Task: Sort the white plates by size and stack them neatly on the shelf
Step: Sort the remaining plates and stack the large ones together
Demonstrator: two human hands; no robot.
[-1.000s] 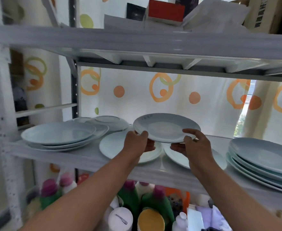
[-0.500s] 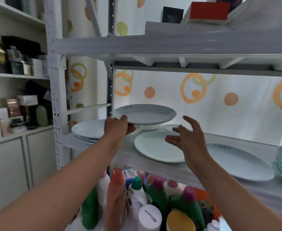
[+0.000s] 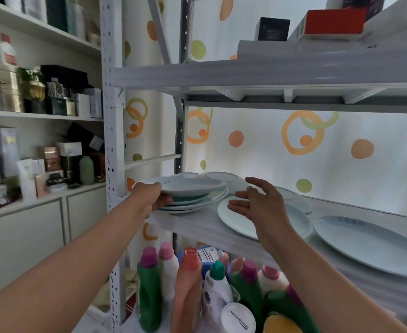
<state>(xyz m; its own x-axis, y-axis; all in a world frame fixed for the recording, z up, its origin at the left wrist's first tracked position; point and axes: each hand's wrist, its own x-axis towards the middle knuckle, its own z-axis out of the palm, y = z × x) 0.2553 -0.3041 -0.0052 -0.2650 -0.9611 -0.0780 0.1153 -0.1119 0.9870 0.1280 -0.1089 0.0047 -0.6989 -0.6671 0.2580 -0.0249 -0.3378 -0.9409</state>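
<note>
1. Lowering a white plate onto the left stack at the shelf's left end, after carrying it across from mid-shelf, where both hands gripped it a second ago.
2. Left hand alone on it now, fingers clamped on the near rim, thumb over the top, the rest tucked beneath; plate resting on, or just above, the stack, hard to tell which.
3. Right hand off the plate since half a second ago, fingers spread apart and empty, hovering above a single plate lying flat mid-shelf.
4. Meaning for the task, as a judgement: one more plate joined to its size group, only the release and a nudge to centre it left; several plates not yet sorted.
5. Waiting loose: a large oval plate to the right, smaller plates behind the stack near the back.
6. Surface: pale metal shelf on perforated uprights, another shelf above bearing boxes.
7. Beyond: dotted curtain glowing with daylight, detergent bottles crowded below, cupboard shelves with boxes and jars at far left.
</note>
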